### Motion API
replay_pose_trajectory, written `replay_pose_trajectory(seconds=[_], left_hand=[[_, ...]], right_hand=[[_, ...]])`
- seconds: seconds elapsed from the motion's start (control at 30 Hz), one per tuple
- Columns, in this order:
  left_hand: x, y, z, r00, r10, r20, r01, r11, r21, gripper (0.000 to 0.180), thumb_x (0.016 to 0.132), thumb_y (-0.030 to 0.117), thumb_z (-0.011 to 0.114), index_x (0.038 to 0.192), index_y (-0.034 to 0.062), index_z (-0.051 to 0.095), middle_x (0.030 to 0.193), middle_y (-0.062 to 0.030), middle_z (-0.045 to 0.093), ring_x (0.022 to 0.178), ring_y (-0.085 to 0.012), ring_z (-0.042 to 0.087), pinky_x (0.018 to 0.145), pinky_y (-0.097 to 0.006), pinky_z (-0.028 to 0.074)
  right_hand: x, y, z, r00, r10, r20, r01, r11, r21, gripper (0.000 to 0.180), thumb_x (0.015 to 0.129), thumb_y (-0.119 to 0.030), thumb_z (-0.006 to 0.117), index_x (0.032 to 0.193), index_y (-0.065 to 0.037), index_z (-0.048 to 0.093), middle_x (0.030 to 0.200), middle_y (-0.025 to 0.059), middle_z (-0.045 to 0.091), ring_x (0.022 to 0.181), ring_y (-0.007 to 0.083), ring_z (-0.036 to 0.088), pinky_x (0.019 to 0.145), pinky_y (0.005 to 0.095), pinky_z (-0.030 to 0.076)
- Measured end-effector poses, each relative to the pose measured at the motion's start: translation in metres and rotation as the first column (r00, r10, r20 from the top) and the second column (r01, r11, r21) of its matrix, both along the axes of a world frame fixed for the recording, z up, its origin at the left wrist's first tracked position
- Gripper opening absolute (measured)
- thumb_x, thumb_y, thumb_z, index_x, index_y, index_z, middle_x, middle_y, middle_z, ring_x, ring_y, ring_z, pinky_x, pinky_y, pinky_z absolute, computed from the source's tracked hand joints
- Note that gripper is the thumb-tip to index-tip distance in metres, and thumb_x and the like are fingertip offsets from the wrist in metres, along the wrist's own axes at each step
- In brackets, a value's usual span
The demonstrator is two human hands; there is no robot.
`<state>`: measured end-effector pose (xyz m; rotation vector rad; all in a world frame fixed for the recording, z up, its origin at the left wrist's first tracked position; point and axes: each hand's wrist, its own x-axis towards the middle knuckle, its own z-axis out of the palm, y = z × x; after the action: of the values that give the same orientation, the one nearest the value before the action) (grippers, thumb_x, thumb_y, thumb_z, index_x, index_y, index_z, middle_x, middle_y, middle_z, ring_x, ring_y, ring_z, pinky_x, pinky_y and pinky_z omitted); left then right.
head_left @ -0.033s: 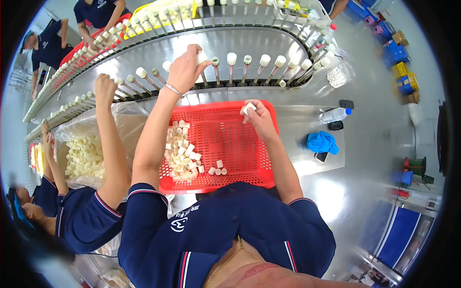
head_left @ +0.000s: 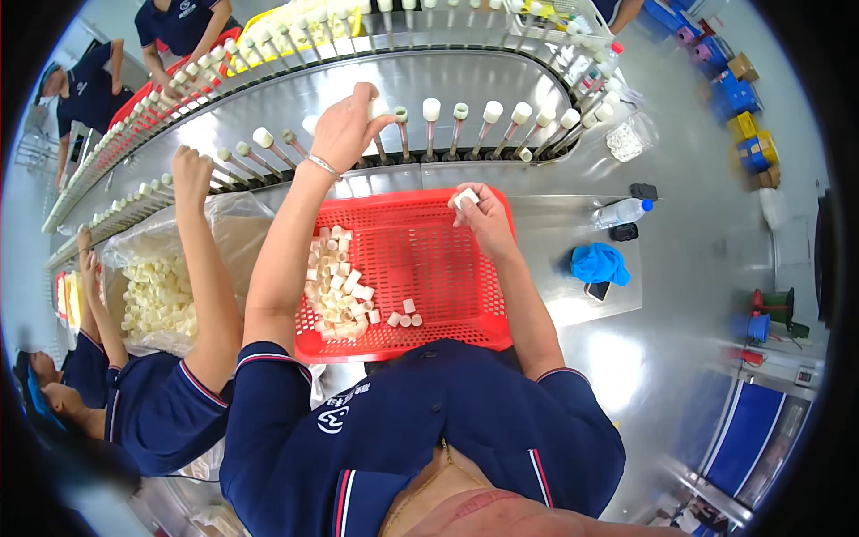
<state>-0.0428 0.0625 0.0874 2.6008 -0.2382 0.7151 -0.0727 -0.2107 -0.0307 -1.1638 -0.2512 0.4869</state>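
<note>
A neighbour's raised fist (head_left: 191, 172) has dipped slightly. The person's left hand (head_left: 344, 127) pinches a cap (head_left: 376, 109) at a peg (head_left: 380, 145); the right hand (head_left: 488, 222), curled, grips a second cap (head_left: 465, 198) above the basket (head_left: 461, 300). A loose pinch could drop either.

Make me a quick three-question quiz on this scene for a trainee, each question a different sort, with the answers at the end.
1. True or false: the left hand is at the rods, while the right hand holds a white piece.

2. Most of the loose pieces in the red basket lie toward its:
a) right side
b) left side
c) middle

3. Fill in the colour: the bottle nearest the basket has a ____ cap.

Key: 1. True. 2. b. 3. Blue.
</note>
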Motion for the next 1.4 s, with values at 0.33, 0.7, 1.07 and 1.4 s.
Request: replay_pose_trajectory(seconds=[0.33, 0.7, 1.07, 1.4], left_hand=[[0.092, -0.064, -0.017, 0.923, -0.105, -0.371, 0.278, 0.849, 0.450, 0.035, 0.083, 0.039, 0.063, 0.097, 0.0068, 0.058, 0.086, -0.0112, 0.066, 0.085, -0.0295, 0.063, 0.079, -0.041, 0.046], [-0.004, -0.109, -0.049, 0.901, -0.393, 0.182, 0.374, 0.918, 0.130, 0.044, 0.077, 0.012, 0.067, 0.120, 0.0058, 0.057, 0.114, -0.0104, 0.054, 0.099, -0.0282, 0.053, 0.084, -0.040, 0.044], [-0.177, -0.045, -0.252, 0.875, -0.152, -0.460, 0.170, 0.985, -0.001, 0.033, 0.073, 0.007, 0.066, 0.105, 0.0061, 0.061, 0.116, -0.0134, 0.052, 0.103, -0.0317, 0.051, 0.087, -0.041, 0.046], [-0.214, -0.077, -0.274, 0.558, -0.164, -0.814, 0.189, 0.980, -0.068, 0.040, 0.077, 0.024, 0.068, 0.112, 0.0096, 0.054, 0.114, -0.0154, 0.054, 0.100, -0.0340, 0.057, 0.081, -0.044, 0.048]], right_hand=[[0.041, -0.020, 0.048, 0.878, -0.351, 0.324, 0.420, 0.891, -0.171, 0.026, 0.087, -0.009, 0.066, 0.111, -0.004, 0.058, 0.092, -0.0009, 0.062, 0.076, 0.0032, 0.055, 0.057, 0.0198, 0.045], [0.136, -0.044, 0.064, 0.557, -0.104, 0.824, 0.805, 0.310, -0.505, 0.038, 0.088, -0.038, 0.060, 0.108, -0.006, 0.054, 0.088, 0.0185, 0.066, 0.086, 0.0407, 0.062, 0.070, 0.0501, 0.047], [0.087, -0.052, 0.035, 0.233, -0.194, 0.953, 0.968, 0.140, -0.208, 0.033, 0.089, -0.025, 0.057, 0.110, 0.001, 0.052, 0.105, 0.0195, 0.060, 0.095, 0.0365, 0.060, 0.077, 0.0459, 0.047], [-0.098, 0.006, -0.180, 0.817, 0.561, -0.135, -0.079, -0.124, -0.989, 0.060, 0.073, -0.028, 0.077, 0.117, -0.004, 0.045, 0.105, 0.0245, 0.059, 0.093, 0.0372, 0.064, 0.074, 0.0469, 0.053]])
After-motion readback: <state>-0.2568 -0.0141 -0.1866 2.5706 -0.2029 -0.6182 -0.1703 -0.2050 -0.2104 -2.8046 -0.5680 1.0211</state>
